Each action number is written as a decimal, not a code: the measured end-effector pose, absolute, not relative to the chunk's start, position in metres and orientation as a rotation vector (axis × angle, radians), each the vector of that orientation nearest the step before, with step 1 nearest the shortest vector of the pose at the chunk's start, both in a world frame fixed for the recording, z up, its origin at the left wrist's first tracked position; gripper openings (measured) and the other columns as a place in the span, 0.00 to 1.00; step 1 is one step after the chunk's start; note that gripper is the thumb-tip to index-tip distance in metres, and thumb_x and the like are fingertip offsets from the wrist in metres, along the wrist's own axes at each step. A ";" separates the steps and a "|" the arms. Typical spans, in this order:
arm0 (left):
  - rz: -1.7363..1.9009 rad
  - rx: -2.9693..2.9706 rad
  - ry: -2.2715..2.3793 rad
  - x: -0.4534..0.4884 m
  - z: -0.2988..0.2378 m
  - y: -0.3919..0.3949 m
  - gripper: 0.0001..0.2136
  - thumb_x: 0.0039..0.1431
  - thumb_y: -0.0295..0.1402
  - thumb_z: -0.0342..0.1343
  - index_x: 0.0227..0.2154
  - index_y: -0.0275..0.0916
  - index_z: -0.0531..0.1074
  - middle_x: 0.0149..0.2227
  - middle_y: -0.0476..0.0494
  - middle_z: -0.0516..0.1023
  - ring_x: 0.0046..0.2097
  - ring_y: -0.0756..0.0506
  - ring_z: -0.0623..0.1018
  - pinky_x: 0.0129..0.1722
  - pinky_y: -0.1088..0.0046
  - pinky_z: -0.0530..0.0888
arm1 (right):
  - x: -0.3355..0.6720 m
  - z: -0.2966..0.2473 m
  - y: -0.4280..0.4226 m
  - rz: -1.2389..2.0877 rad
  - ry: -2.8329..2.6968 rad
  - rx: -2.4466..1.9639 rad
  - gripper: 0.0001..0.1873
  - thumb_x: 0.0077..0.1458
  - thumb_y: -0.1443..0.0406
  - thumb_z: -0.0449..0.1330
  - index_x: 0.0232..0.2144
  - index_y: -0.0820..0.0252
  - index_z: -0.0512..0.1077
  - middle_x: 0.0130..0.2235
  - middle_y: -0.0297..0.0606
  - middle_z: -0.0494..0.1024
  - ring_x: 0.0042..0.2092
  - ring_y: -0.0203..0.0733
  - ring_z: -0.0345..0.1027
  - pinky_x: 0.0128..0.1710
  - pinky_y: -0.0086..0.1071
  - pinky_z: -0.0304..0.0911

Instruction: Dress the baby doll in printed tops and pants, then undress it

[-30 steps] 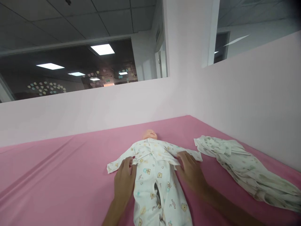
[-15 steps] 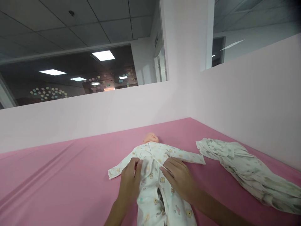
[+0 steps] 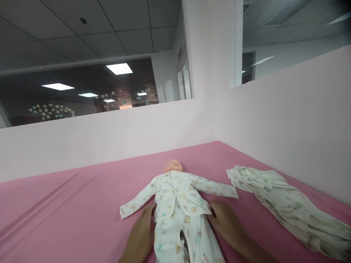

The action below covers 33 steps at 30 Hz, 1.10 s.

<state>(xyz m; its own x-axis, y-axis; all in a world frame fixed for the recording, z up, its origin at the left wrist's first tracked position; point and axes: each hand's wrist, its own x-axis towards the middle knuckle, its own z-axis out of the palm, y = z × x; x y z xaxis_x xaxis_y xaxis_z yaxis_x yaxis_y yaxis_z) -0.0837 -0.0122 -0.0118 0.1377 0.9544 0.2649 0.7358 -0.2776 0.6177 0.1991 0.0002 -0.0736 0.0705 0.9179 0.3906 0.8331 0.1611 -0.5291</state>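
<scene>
A baby doll (image 3: 174, 165) lies on its back with its head away from me. It wears a white baby jacket (image 3: 166, 191) printed with little bears, the front panels meeting at the chest and parting below. Matching baby trousers (image 3: 167, 239) cover its legs, with a dark gap at the crotch. My left hand (image 3: 142, 228) is closed at the jacket's left side edge, its fingertips partly hidden. On the other side, my right hand (image 3: 226, 221) pinches the right hem corner, which is drawn outward to the thumb and fingers. Both sleeves are spread out sideways.
A crumpled white printed cloth (image 3: 290, 204) lies to the right along the wall. The pink padded surface (image 3: 82, 204) has creases at left. White walls (image 3: 137, 133) with windows above border it at the back and right.
Both hands have moved from the chest front down and outward to the jacket's sides. The front panels now lie flat over the trouser top. The view has shifted slightly.
</scene>
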 end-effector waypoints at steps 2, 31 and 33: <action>0.887 2.013 1.637 -0.077 -0.011 -0.009 0.21 0.57 0.37 0.50 0.55 0.44 0.65 0.56 0.40 0.71 0.54 0.37 0.72 0.48 0.63 0.70 | 0.196 -0.076 -0.002 0.175 -1.812 -1.651 0.15 0.59 0.63 0.48 0.22 0.58 0.67 0.28 0.39 0.75 0.33 0.46 0.69 0.33 0.36 0.58; 0.658 2.940 1.433 -0.039 0.030 -0.025 0.11 0.58 0.21 0.43 0.27 0.40 0.67 0.31 0.46 0.72 0.33 0.45 0.71 0.35 0.67 0.67 | 0.137 -0.003 -0.022 -0.283 -2.007 -1.080 0.10 0.55 0.73 0.52 0.24 0.56 0.62 0.26 0.31 0.71 0.29 0.39 0.63 0.32 0.34 0.54; 0.559 2.991 1.334 -0.034 0.031 -0.030 0.10 0.56 0.20 0.44 0.26 0.39 0.66 0.32 0.46 0.72 0.33 0.45 0.70 0.33 0.68 0.66 | 0.134 -0.004 -0.026 -0.302 -2.058 -1.029 0.12 0.56 0.74 0.51 0.23 0.57 0.61 0.25 0.31 0.70 0.28 0.38 0.62 0.31 0.33 0.52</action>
<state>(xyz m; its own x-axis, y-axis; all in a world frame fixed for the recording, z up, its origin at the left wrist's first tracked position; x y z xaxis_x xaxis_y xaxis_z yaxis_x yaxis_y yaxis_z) -0.0344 -0.0295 0.0307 0.6238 0.6871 0.3726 0.7475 -0.6637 -0.0276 0.1343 -0.0257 -0.0041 -0.3506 0.5659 0.7462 0.7567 0.6406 -0.1303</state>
